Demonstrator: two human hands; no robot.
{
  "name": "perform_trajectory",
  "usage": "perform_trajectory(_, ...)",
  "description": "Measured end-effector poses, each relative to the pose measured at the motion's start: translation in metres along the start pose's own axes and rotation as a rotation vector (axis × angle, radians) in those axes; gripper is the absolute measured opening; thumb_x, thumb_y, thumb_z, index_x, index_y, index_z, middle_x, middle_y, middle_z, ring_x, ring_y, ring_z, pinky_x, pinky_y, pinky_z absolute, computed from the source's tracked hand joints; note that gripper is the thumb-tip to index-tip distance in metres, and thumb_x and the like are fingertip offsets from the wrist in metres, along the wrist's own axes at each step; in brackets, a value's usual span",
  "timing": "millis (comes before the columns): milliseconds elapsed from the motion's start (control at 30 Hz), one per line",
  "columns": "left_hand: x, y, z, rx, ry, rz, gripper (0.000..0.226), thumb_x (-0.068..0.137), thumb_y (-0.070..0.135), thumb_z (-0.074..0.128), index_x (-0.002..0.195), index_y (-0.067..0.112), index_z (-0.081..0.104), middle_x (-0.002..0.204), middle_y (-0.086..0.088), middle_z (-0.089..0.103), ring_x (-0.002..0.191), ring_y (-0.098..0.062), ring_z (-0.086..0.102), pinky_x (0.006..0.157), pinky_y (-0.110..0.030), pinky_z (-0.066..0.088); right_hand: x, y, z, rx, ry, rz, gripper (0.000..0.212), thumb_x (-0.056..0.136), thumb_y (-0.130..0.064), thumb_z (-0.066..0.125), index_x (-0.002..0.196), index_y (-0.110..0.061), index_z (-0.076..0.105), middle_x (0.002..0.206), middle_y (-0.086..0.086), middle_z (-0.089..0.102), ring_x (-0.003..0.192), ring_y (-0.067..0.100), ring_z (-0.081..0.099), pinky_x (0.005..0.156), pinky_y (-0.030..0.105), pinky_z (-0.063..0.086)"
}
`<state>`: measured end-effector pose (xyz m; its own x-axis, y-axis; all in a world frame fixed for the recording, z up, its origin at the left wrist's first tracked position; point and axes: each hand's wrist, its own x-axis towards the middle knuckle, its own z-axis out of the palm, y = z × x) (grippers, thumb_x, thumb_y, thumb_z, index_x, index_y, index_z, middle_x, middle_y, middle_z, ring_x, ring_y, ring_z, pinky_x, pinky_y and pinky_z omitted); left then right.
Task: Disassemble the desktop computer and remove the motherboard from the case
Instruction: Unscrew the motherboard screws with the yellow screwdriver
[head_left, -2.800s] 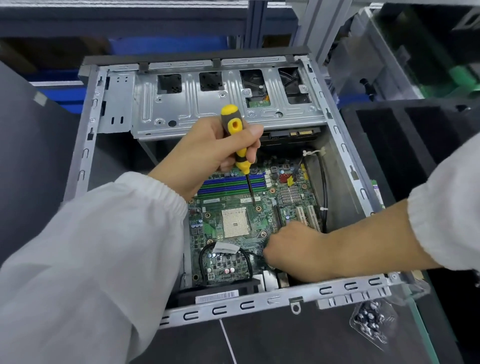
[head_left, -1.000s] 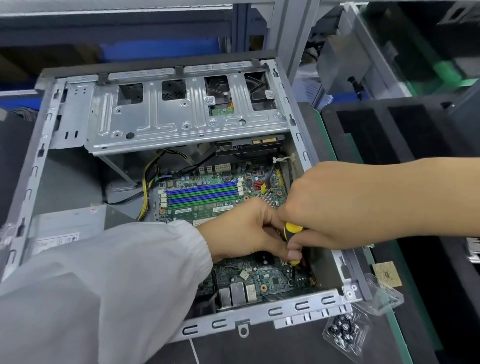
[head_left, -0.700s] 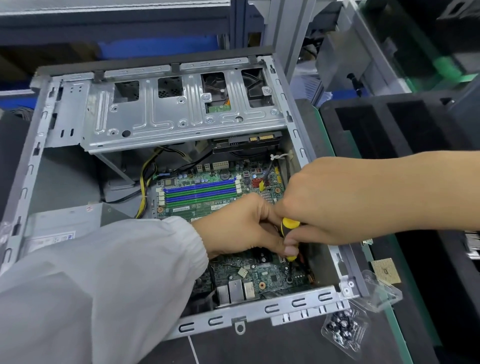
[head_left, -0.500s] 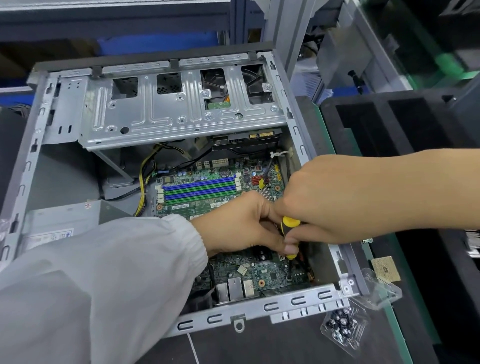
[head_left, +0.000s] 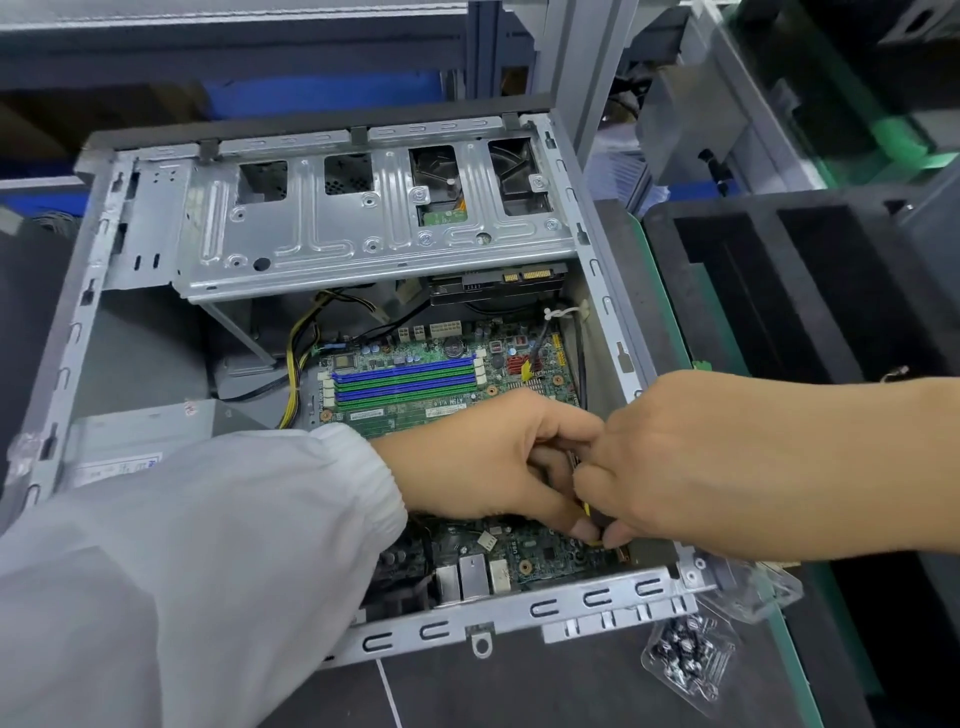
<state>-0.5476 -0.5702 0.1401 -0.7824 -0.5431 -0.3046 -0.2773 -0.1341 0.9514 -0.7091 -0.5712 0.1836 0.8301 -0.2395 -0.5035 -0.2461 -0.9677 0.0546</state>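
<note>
The open grey computer case lies on the bench with the green motherboard in its floor, blue and green memory slots across the board's middle. Both hands meet low at the board's near right corner. My left hand has its fingers curled around the yellow-and-black screwdriver, of which only a sliver shows between the hands. My right hand is curled over the tool from the right, fingertips pinching near its lower end just above the board. The tip is hidden.
A silver drive cage spans the case's far side, a drive's connectors below it. Yellow and black cables run at the board's left, beside the power supply. A clear bag of screws lies outside the near right corner. Black foam trays stand right.
Both hands have closed tighter over the screwdriver and sunk lower, so its yellow handle top is now mostly hidden. Earlier the left hand alone held the tool upright over the board's middle.
</note>
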Motion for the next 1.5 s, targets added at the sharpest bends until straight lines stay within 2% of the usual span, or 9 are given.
perform_trajectory(100, -0.002, 0.003, 0.005, -0.027, -0.016, 0.019, 0.030, 0.076, -0.017, 0.068, 0.102, -0.003, 0.061, 0.093, -0.015, 0.069, 0.084, -0.035, 0.063, 0.082, -0.048, 0.052, -0.011, -0.004, -0.013, 0.072, 0.168, 0.050, 0.029, 0.078, -0.046, 0.063, 0.066, -0.020, 0.068, 0.058, -0.005, 0.063, 0.052, 0.010, 0.061, 0.040, 0.020, 0.037)
perform_trajectory(233, -0.005, 0.002, 0.014, 0.063, 0.089, 0.035, 0.020, 0.077, -0.012, 0.070, 0.092, 0.000, 0.062, 0.076, 0.002, 0.066, 0.070, -0.014, 0.060, 0.068, -0.025, 0.051, -0.012, -0.011, -0.006, 0.061, 0.041, 0.188, 0.053, 0.093, -0.061, 0.020, 0.119, -0.021, 0.044, 0.106, -0.002, 0.057, 0.100, 0.022, 0.057, 0.070, 0.033, 0.042)
perform_trajectory(567, -0.010, 0.004, 0.031, 0.254, 0.230, 0.139, 0.047, 0.080, -0.015, 0.062, 0.081, 0.032, 0.061, 0.075, -0.006, 0.067, 0.068, -0.018, 0.060, 0.071, -0.044, 0.054, -0.026, -0.050, 0.010, 0.237, 0.308, 0.505, 0.055, 0.093, -0.062, 0.022, 0.125, -0.020, 0.040, 0.112, -0.004, 0.054, 0.107, 0.019, 0.053, 0.068, 0.030, 0.032)
perform_trajectory(667, -0.010, 0.002, 0.034, 0.259, 0.258, 0.137, 0.049, 0.082, -0.013, 0.061, 0.080, 0.035, 0.059, 0.070, 0.006, 0.065, 0.067, -0.011, 0.058, 0.070, -0.033, 0.051, -0.024, -0.059, 0.014, 0.230, 0.381, 0.603, 0.053, 0.094, -0.061, 0.024, 0.119, -0.017, 0.040, 0.111, -0.003, 0.055, 0.104, 0.019, 0.053, 0.059, 0.028, 0.029)
perform_trajectory(833, -0.009, 0.005, 0.035, 0.302, 0.259, 0.101, 0.026, 0.085, -0.010, 0.062, 0.096, 0.014, 0.066, 0.075, -0.016, 0.064, 0.072, -0.013, 0.054, 0.077, -0.043, 0.052, -0.024, -0.067, 0.020, 0.314, 0.519, 0.737, 0.046, 0.093, -0.061, 0.030, 0.110, -0.020, 0.043, 0.104, -0.003, 0.059, 0.096, 0.018, 0.058, 0.063, 0.028, 0.032)
perform_trajectory(967, -0.011, 0.018, 0.029, 0.233, 0.154, 0.026, 0.035, 0.083, -0.013, 0.063, 0.108, 0.010, 0.062, 0.092, -0.005, 0.071, 0.069, -0.009, 0.060, 0.068, -0.022, 0.054, -0.021, -0.063, 0.020, 0.446, 0.645, 0.776, 0.043, 0.089, -0.061, 0.043, 0.120, -0.031, 0.049, 0.100, -0.006, 0.064, 0.096, 0.017, 0.059, 0.068, 0.028, 0.037)
perform_trajectory(1067, -0.014, 0.020, 0.030, 0.198, 0.142, 0.001, 0.036, 0.083, -0.013, 0.063, 0.113, 0.006, 0.061, 0.113, -0.021, 0.066, 0.084, -0.027, 0.060, 0.082, -0.039, 0.055, -0.021, -0.063, 0.022, 0.503, 0.683, 0.777, 0.042, 0.088, -0.060, 0.047, 0.123, -0.038, 0.048, 0.097, -0.006, 0.066, 0.095, 0.017, 0.059, 0.064, 0.027, 0.033)
perform_trajectory(1300, -0.015, 0.008, 0.037, 0.303, 0.282, 0.042, 0.024, 0.084, -0.003, 0.067, 0.108, 0.001, 0.066, 0.074, 0.006, 0.068, 0.072, -0.007, 0.058, 0.079, -0.033, 0.055, -0.020, -0.069, 0.023, 0.542, 0.733, 0.756, 0.038, 0.088, -0.056, 0.052, 0.121, -0.036, 0.052, 0.091, -0.005, 0.066, 0.090, 0.019, 0.060, 0.064, 0.027, 0.035)
perform_trajectory(1500, -0.016, 0.004, 0.041, 0.377, 0.401, 0.063, 0.014, 0.081, 0.001, 0.071, 0.094, 0.007, 0.071, 0.072, -0.015, 0.069, 0.066, -0.011, 0.052, 0.070, -0.030, 0.049, -0.023, -0.068, 0.019, 0.524, 0.692, 0.755, 0.033, 0.088, -0.054, 0.052, 0.119, -0.041, 0.051, 0.086, -0.005, 0.065, 0.087, 0.020, 0.059, 0.062, 0.027, 0.032)
